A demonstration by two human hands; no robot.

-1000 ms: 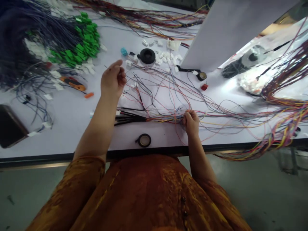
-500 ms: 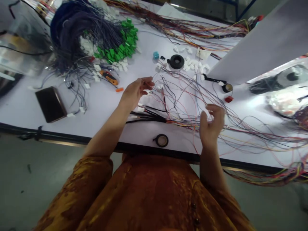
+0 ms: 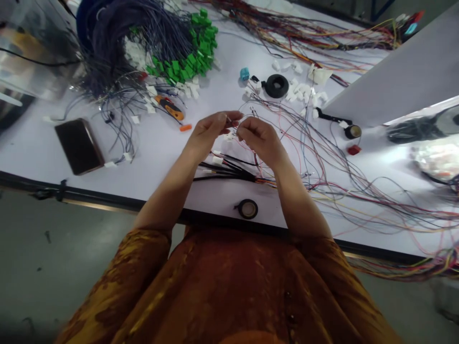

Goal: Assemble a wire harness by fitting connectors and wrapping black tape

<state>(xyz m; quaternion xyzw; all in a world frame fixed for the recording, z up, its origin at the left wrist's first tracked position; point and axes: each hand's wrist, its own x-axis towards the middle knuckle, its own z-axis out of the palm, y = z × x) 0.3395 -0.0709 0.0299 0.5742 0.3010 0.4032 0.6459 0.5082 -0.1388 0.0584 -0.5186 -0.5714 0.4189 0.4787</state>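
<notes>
In the head view, your left hand (image 3: 211,134) and right hand (image 3: 258,139) were raised together over the white worktop (image 3: 154,179), curled inward with the fingertips nearly meeting. A thin wire (image 3: 231,119) showed at your left fingertips, apparently pinched there, though it was too fine to be sure. You could not tell from this view whether your right hand gripped anything.

Below your hands lay a black-sleeved wire harness (image 3: 229,175), its coloured leads running toward your right. Loose coloured wires (image 3: 322,160) fanned out past your right hand. A small tape roll (image 3: 247,209) sat nearer you, just below the harness.

Ahead of your hands were a black rubber ring (image 3: 276,86), a blue connector (image 3: 244,74), and scattered white connectors (image 3: 304,91). Further ahead and to your left lay green connectors (image 3: 188,64) on a dark wire bundle (image 3: 111,40). Just beyond your left hand lay an orange-handled tool (image 3: 169,107), and well to its left a phone (image 3: 79,145). To your right, past the wires, sat a red connector (image 3: 354,150).
</notes>
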